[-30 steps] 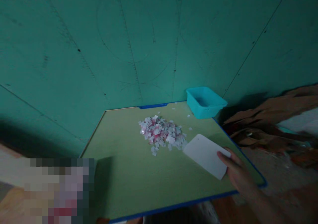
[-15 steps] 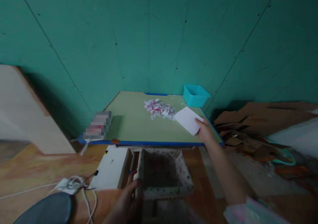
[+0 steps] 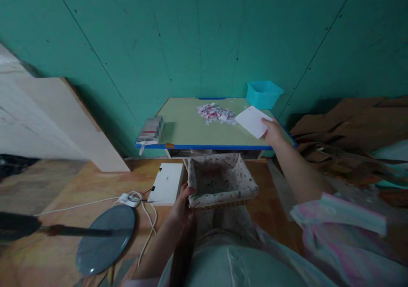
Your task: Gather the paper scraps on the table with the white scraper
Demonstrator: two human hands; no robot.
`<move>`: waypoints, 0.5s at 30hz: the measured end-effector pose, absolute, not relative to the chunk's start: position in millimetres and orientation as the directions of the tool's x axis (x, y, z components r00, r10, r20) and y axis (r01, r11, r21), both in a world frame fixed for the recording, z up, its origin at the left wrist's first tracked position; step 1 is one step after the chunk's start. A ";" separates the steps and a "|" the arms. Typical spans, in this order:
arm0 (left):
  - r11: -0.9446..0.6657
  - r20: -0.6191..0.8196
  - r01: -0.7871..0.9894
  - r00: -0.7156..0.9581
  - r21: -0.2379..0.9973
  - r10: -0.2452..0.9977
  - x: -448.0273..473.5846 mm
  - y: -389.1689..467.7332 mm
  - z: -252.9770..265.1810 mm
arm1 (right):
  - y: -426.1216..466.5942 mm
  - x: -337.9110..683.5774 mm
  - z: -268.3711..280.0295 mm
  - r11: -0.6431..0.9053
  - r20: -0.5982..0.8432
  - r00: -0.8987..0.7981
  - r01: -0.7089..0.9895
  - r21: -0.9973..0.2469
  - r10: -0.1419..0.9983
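My left hand (image 3: 182, 202) grips the left side of a cloth-lined basket (image 3: 207, 200) with a speckled pattern, held below the table's front edge. The basket's inside looks bare. In my right hand (image 3: 273, 130) is a white card (image 3: 253, 121), its fingers closed on the right corner. The card is over the right part of the pale green table (image 3: 188, 132), beside a heap of small paper scraps (image 3: 216, 113), white and pinkish. Whether the card touches the table or the scraps, I cannot tell.
A turquoise plastic bin (image 3: 264, 95) stands at the table's back right, a pixelated box (image 3: 151, 130) at its left. On the floor are a white box (image 3: 165, 183), a power strip (image 3: 129, 199) with cables and a round grey stand base (image 3: 106, 240). Flattened cardboard (image 3: 350, 123) lies right.
My view has tilted down and shifted, so more of the floor and my lap show. The basket is seen nearer level, still in my left hand; the card stays in my right hand beside the scraps.
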State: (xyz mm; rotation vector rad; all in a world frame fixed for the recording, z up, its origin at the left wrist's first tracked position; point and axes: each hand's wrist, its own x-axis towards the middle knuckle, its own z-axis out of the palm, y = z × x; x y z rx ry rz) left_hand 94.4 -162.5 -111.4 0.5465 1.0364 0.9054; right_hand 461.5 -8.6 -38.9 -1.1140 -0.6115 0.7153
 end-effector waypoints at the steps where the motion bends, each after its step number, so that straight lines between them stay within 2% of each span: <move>1: 0.545 -0.496 -0.363 0.226 0.756 0.839 92.8 -160.5 -112.7 | -8.7 461.6 -39.1 0.272 0.083 0.632 -0.208 -0.939 0.770; 6: 0.590 -0.536 -0.367 0.247 0.719 0.807 91.4 -143.3 -117.0 | -11.2 462.0 -39.4 0.270 0.081 0.638 -0.204 -0.941 0.766; 11: 0.669 -0.599 -0.416 0.304 0.616 0.741 96.1 -124.3 -108.6 | -15.6 460.4 -34.6 0.234 0.055 0.635 -0.201 -0.951 0.770; 15: 0.678 -0.574 -0.446 0.363 0.584 0.733 89.2 -109.4 -116.3 | -20.8 459.3 -31.4 0.212 0.046 0.631 -0.191 -0.958 0.775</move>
